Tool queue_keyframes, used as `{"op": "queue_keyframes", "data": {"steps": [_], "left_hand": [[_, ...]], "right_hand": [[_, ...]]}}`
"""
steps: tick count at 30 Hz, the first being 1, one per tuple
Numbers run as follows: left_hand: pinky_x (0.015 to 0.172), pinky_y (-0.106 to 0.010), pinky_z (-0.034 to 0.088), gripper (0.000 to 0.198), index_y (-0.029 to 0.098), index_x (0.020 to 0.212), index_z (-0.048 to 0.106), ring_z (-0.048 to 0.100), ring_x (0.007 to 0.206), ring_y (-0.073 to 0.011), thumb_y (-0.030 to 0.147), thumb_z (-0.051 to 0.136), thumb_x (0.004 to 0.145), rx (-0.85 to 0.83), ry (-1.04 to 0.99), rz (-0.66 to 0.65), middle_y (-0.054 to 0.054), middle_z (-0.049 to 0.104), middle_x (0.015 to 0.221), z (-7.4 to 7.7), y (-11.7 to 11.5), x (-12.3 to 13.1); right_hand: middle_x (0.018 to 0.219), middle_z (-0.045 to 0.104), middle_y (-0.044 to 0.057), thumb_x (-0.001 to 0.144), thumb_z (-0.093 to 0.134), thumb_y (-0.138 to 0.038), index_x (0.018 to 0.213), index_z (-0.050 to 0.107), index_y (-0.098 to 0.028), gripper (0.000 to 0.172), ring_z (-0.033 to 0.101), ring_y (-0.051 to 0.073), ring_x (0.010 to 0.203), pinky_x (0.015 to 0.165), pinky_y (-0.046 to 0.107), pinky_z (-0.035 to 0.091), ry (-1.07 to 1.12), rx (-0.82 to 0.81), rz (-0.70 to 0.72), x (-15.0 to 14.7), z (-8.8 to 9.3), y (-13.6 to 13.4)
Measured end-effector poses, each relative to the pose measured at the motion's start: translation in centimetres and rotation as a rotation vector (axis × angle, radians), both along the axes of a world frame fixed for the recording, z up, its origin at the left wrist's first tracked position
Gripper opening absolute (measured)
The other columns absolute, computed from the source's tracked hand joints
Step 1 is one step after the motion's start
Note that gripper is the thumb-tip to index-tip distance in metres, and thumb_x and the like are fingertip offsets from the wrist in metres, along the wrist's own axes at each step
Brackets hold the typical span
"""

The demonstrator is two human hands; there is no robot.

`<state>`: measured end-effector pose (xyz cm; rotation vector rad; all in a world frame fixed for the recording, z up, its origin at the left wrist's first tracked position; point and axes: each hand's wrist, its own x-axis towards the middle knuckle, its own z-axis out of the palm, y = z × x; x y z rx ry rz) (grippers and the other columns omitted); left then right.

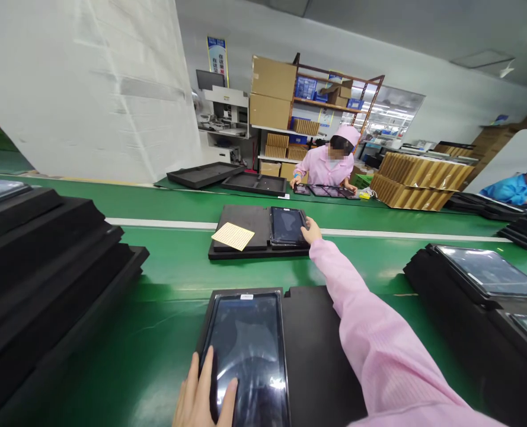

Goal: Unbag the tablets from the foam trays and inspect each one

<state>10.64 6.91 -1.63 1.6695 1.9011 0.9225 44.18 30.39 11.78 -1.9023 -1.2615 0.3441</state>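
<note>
My left hand (203,396) lies flat with fingers stretched on the near end of a dark glossy tablet (249,350), which rests in a black foam tray (316,356) at the near edge of the green bench. My right arm, in a pink sleeve, reaches far forward. My right hand (311,232) touches the right edge of a second tablet (287,226) sitting in another black tray (245,220). Its fingers curl around that edge. A tan dotted sheet (233,236) lies on the left half of the far tray.
Stacked black trays (45,261) fill the left side; more trays holding screens (489,279) sit at right. A person in pink (328,166) works across the green belt (165,207), another in blue (514,188) at far right. Cardboard dividers (417,178) and shelves with boxes (274,95) stand behind.
</note>
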Motion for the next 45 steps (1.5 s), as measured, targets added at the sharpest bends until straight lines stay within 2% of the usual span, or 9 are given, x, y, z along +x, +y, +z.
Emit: {"op": "queue_keyframes", "data": {"steps": [6,8,13,22,29,32,36,41,45], "left_hand": [[0.122,-0.058,0.024,0.091,0.001,0.152,0.033,0.035,0.147,-0.0401,0.066,0.032,0.089,-0.163,0.198,-0.08,-0.027,0.044,0.154,2.5,-0.8,-2.3],[0.121,-0.057,0.027,0.089,0.0,0.148,0.039,0.036,0.147,-0.0407,0.065,0.032,0.088,-0.175,0.203,-0.114,-0.026,0.046,0.153,3.1,-0.9,-2.8],[0.121,-0.052,0.031,0.074,0.011,0.139,0.052,0.035,0.149,-0.0347,0.061,0.037,0.086,-0.157,0.052,-0.094,-0.017,0.053,0.15,5.6,-0.4,-2.2],[0.118,-0.053,0.037,0.056,0.021,0.118,0.055,0.044,0.143,-0.0348,0.052,0.06,0.072,-0.029,-0.405,0.045,-0.018,0.055,0.146,5.9,-0.4,-0.7],[0.096,-0.047,0.056,0.078,0.02,0.121,0.047,0.072,0.107,-0.031,0.049,0.081,0.058,-0.286,-0.983,-0.111,-0.01,0.076,0.11,10.6,1.0,0.1],[0.097,-0.043,0.055,0.067,0.017,0.119,0.056,0.073,0.103,-0.0286,0.043,0.082,0.063,-0.388,-1.011,-0.125,-0.009,0.078,0.102,11.7,2.4,1.5],[0.104,-0.041,0.052,0.047,0.013,0.123,0.058,0.07,0.113,-0.0268,0.034,0.07,0.083,-0.444,-0.992,-0.158,-0.014,0.077,0.113,11.7,3.8,4.3],[0.117,-0.038,0.039,0.056,0.016,0.131,0.054,0.052,0.138,-0.0263,0.035,0.072,0.082,-0.246,-0.961,-0.189,-0.015,0.06,0.144,10.6,5.0,5.2],[0.113,-0.039,0.045,0.061,0.018,0.122,0.059,0.053,0.137,-0.0301,0.05,0.074,0.073,-0.244,-0.964,-0.174,-0.013,0.065,0.137,9.7,5.1,4.3]], "right_hand": [[0.102,0.071,0.006,0.095,0.066,-0.033,0.099,0.07,-0.017,0.017,0.067,0.021,0.096,0.09,0.042,0.054,-0.138,-0.204,0.266,-4.0,-0.6,-9.7],[0.083,0.071,0.006,0.086,0.073,-0.034,0.086,0.074,-0.018,0.015,0.068,0.024,0.082,0.083,0.039,0.054,-0.16,-0.261,0.372,-6.5,-1.8,-14.8],[0.108,0.066,0.015,0.08,0.071,-0.036,0.126,0.065,-0.016,0.05,0.06,0.036,0.105,0.096,0.054,0.047,-0.131,-0.226,0.423,-12.1,-4.7,-22.8],[0.111,0.068,0.01,0.079,0.063,-0.032,0.133,0.05,-0.023,0.056,0.068,0.028,0.1,0.091,0.047,0.054,0.346,-0.184,0.37,-12.6,-4.8,-21.9],[0.073,0.07,-0.004,0.069,0.08,-0.033,0.142,0.042,-0.024,0.083,0.07,0.018,0.068,0.067,0.031,0.058,0.93,0.058,0.408,-11.9,0.2,-22.9],[0.08,0.074,-0.001,0.07,0.083,-0.037,0.143,0.047,-0.023,0.082,0.07,0.017,0.073,0.06,0.027,0.057,0.957,0.103,0.348,-12.1,2.8,-23.3],[0.122,0.073,0.009,0.072,0.081,-0.044,0.125,0.067,-0.022,0.059,0.071,0.026,0.106,0.071,0.032,0.063,0.959,0.151,0.389,-12.9,4.5,-24.0],[0.127,0.072,0.011,0.073,0.083,-0.044,0.122,0.072,-0.022,0.055,0.067,0.031,0.12,0.096,0.044,0.06,0.927,0.252,0.335,-13.3,3.5,-24.7],[0.127,0.072,0.009,0.074,0.084,-0.045,0.121,0.073,-0.022,0.054,0.067,0.03,0.121,0.11,0.049,0.051,0.922,0.313,0.403,-14.1,2.4,-25.2]]}}
